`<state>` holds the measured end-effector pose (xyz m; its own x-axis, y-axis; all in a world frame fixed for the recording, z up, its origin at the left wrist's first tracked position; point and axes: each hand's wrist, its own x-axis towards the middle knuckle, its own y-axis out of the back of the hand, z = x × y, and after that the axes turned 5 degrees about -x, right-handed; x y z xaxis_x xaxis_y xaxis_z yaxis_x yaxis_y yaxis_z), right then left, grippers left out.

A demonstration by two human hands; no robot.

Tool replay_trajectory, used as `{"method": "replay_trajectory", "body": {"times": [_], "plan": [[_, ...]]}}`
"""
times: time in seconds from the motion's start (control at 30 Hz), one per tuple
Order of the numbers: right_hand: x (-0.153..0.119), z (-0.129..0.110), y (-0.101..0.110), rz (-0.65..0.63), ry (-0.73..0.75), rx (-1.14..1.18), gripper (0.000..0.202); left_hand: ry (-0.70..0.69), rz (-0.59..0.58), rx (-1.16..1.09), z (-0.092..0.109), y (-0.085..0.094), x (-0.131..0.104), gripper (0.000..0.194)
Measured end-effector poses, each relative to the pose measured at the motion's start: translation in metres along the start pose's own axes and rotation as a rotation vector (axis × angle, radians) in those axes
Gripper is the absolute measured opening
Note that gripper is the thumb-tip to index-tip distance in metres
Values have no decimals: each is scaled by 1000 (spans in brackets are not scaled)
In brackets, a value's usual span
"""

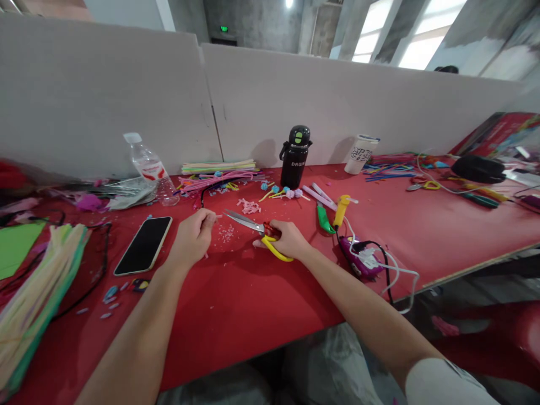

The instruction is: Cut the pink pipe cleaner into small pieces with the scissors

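My right hand (288, 238) grips yellow-and-red handled scissors (253, 228), whose steel blades point left toward my left hand. My left hand (193, 234) is closed in a pinch on a small pale piece that pokes out by the blade tips; what the piece is I cannot tell. Tiny pink clippings (226, 233) lie scattered on the red table (236, 304) between both hands. A little heap of pink cut bits (248, 206) lies just beyond the blades.
A black phone (144, 244) lies left of my left hand. Stacked pipe cleaners (34, 292) fill the near left. A black bottle (295, 156), a clear bottle (149, 167), a paper cup (361, 153), glue guns (333, 215) and cables (379, 264) stand further back and right.
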<state>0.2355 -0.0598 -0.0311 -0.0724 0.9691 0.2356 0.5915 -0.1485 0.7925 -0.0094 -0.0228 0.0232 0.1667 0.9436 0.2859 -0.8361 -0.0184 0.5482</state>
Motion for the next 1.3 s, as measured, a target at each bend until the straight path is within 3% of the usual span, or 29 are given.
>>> {"method": "replay_trajectory", "body": {"times": [0.1, 0.47, 0.67, 1.3], "plan": [[0, 2, 2, -4, 3, -37, 47, 1, -48, 22, -1, -1, -2, 29], [-2, 4, 5, -18, -9, -33, 46, -151, -41, 133, -3, -3, -1, 33], [-5, 7, 5, -19, -4, -37, 44, -114, -93, 91, -3, -3, -4, 35], [-4, 6, -3, -3, 46, -91, 43, -241, -60, 93, -5, -2, -4, 29]]}}
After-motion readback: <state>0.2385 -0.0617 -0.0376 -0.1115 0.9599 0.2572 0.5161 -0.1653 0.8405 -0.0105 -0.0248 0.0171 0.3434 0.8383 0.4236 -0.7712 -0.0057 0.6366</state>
